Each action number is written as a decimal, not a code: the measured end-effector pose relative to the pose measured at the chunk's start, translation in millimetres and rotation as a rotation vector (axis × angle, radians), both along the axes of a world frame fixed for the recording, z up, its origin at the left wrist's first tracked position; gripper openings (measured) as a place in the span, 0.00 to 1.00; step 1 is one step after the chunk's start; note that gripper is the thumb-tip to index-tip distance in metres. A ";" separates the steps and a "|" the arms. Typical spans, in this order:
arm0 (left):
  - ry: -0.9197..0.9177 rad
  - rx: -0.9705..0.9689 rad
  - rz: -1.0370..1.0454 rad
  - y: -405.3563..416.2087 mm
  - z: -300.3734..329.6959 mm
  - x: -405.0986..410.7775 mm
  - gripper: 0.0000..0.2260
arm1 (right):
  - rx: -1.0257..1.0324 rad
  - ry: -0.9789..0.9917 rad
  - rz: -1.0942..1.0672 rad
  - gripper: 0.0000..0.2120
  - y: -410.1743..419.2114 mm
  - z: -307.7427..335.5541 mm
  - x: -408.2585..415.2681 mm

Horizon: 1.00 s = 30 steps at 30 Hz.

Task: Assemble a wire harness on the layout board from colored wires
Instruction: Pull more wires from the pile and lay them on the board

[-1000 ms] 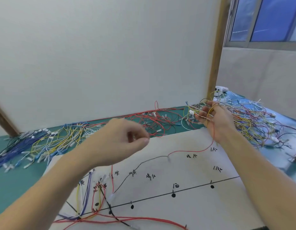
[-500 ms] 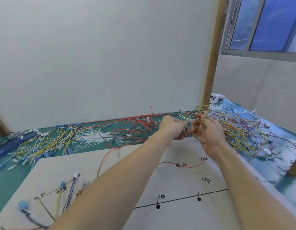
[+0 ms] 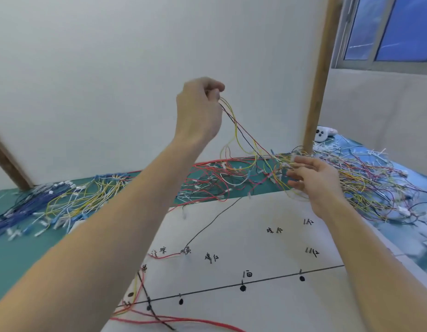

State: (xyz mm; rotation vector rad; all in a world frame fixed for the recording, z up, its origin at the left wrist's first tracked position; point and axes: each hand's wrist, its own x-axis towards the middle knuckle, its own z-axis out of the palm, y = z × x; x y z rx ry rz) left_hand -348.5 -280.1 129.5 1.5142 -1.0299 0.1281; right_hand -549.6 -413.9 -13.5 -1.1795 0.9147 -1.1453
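Loose heap of blue and yellow wires with white connectors (image 3: 56, 200) lying at left middle of frame on green table mat (image 3: 21, 238). Left hand (image 3: 198, 111) raised in upper centre, fingertips pinching few thin yellow, red and black wires (image 3: 239, 130), lifting them clear of tangle. White paper layout board with black lines and handwritten labels (image 3: 255, 236) filling lower centre. Right hand (image 3: 313, 180) at right middle, fingers spread loose, touching mixed multicoloured wire pile (image 3: 365, 180).

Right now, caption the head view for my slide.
Left hand lifts pinched yellow, red and black wires from the tangled pile; right hand steadies it.
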 end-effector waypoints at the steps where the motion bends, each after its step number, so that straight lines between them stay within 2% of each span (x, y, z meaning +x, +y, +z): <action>1: -0.016 0.016 -0.004 6.6 7.2 1.4 0.12 | -0.010 0.000 0.022 0.13 0.6 2.1 -1.9; 3: 0.035 0.034 -0.012 18.8 19.5 5.0 0.11 | -0.061 0.073 -0.005 0.13 -1.1 4.0 -7.1; 6: 0.152 -0.074 -0.028 35.3 40.7 8.9 0.10 | -0.251 0.384 -0.081 0.11 1.1 0.6 -10.2; 8: 0.177 -0.137 -0.041 43.5 54.9 8.9 0.09 | -0.382 0.540 -0.051 0.09 4.5 -2.5 -6.7; 10: 0.155 -0.121 -0.036 48.9 64.0 8.5 0.09 | -0.470 0.588 -0.051 0.09 7.3 -2.2 -4.1; 14: 0.157 0.002 -0.106 59.1 70.7 11.2 0.09 | -0.741 0.708 -0.275 0.14 15.8 11.9 -9.3; 17: 0.154 0.037 -0.168 62.4 70.7 13.4 0.08 | -0.924 0.628 -0.291 0.15 32.3 33.7 -2.1; 19: 0.133 0.048 -0.195 61.5 69.3 12.2 0.08 | -0.991 0.612 -0.085 0.17 40.0 42.1 9.7; 21: 0.117 0.054 -0.213 60.6 67.8 12.7 0.08 | -0.938 0.642 0.145 0.17 42.0 45.4 19.7; 23: 0.108 0.064 -0.212 59.1 63.2 16.1 0.08 | -0.852 0.569 0.223 0.10 40.9 45.2 22.8; 25: 0.107 0.093 -0.165 56.4 53.8 24.1 0.09 | -0.809 0.445 0.139 0.08 34.4 43.5 18.4; 27: 0.167 0.107 -0.081 55.3 41.6 37.3 0.09 | -0.805 0.441 0.053 0.07 26.5 41.2 10.5; 30: 0.405 0.024 0.016 60.3 28.1 64.5 0.09 | -0.739 0.382 -0.084 0.06 15.7 31.6 -1.9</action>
